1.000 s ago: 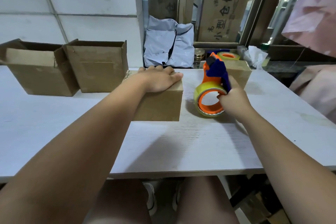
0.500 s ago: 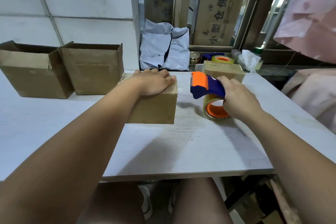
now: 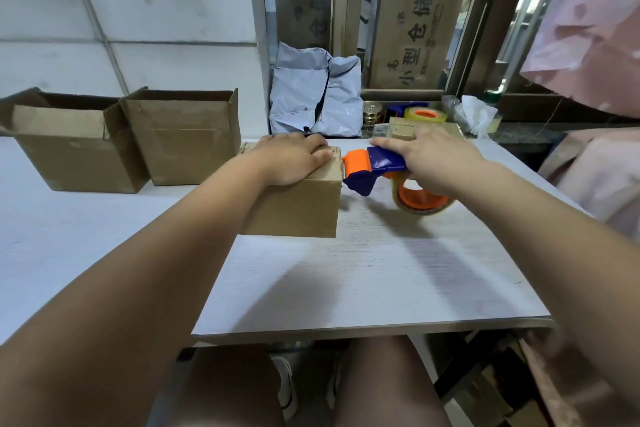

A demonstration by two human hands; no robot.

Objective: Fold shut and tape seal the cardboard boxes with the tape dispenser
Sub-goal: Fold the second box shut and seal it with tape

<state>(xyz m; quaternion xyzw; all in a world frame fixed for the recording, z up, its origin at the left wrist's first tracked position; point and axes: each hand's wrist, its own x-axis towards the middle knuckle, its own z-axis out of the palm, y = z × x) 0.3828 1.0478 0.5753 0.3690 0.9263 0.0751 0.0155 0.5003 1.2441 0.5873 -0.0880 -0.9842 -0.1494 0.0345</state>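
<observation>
Squarely from the head camera: pins a folded-shut cardboard box (image 3: 298, 208) to the white table (image 3: 381, 270) with the left hand (image 3: 294, 158), palm down, fingers straight across the top flaps. Grasps the orange-and-blue tape dispenser (image 3: 377, 166) in the right hand (image 3: 433, 159), fingers curled round the handle, index finger laid along its top. Sets the dispenser's orange front end against the box's upper right edge, just beside the left fingertips. Carries the clear tape roll (image 3: 420, 201) on its orange core under the right hand, low over the table; cannot tell whether touching it. Leaves two open cardboard boxes (image 3: 187, 146), flaps up and side by side, well to the left of the pinning hand. Frames grey mailer bags (image 3: 311, 97) just beyond the left hand, and a small cardboard box (image 3: 401, 130) and a spare tape roll (image 3: 424, 114) just beyond the right.
</observation>
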